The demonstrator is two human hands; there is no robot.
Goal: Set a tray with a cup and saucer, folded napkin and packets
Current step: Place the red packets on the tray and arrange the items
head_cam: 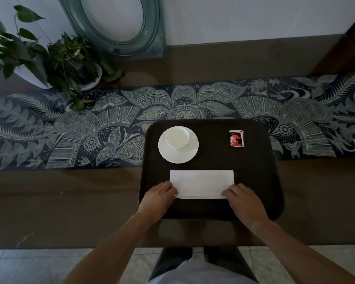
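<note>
Folded napkin (201, 183) is lying on the tray's (254, 181) near half, long axis left-right, left hand (158, 198) and right hand (243, 201) each pinching a near corner, equally close.

No readable text; the red packet's (236, 138) printing is too small.

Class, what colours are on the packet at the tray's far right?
Red, black and white packet, clearest in the head view.

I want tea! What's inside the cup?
The cup on its saucer looks empty: only its white inside shows, no tea. The saucer's middle, under the cup, is hidden.
</note>
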